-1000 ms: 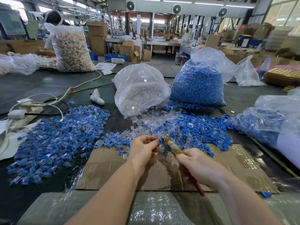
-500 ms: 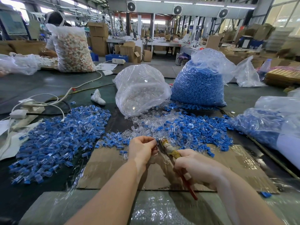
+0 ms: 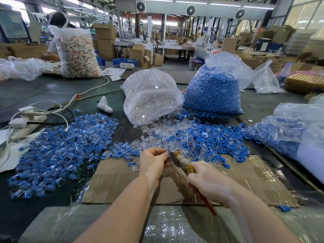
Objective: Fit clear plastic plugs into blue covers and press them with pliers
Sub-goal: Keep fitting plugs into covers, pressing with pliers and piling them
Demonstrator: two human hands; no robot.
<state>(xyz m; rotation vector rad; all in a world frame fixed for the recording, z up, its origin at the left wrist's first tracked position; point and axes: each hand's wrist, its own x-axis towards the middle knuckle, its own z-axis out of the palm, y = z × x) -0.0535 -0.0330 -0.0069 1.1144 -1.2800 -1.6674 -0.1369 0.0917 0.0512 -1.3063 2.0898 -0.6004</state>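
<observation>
While the left hand (image 3: 154, 162) curls its fingers round a small piece pinched at the fingertips, the right hand (image 3: 208, 183) grips the pliers (image 3: 182, 160), whose taped yellowish head points up and left toward the left fingertips and whose red handle end sticks out below the palm. Whether the piece is a clear plug, a blue cover or both fitted together cannot be told, since the fingers hide nearly all of it; the plier tips sit just beside it. Both hands hover above a flattened cardboard sheet (image 3: 245, 179) taped over with clear film, which lies on the dark counter (image 3: 35, 92).

Just beyond the hands, a mixed scatter of loose clear plugs (image 3: 157, 135) and blue covers (image 3: 219, 139) spreads across the counter and onto the far edge of the cardboard. Left of it lies a broad heap of assembled pieces (image 3: 57, 151), blue with clear parts showing. Behind the scatter stand two plastic sacks side by side: a bag of clear plugs (image 3: 150, 97) on the left, slumped and open toward the pile, and a bag of blue covers (image 3: 213, 92) on the right. Another bag with blue parts (image 3: 287, 135) lies at the right edge. White power strips and cables (image 3: 26, 118) rest at the far left. Bubble wrap (image 3: 168, 227) covers the near edge below the forearms.
</observation>
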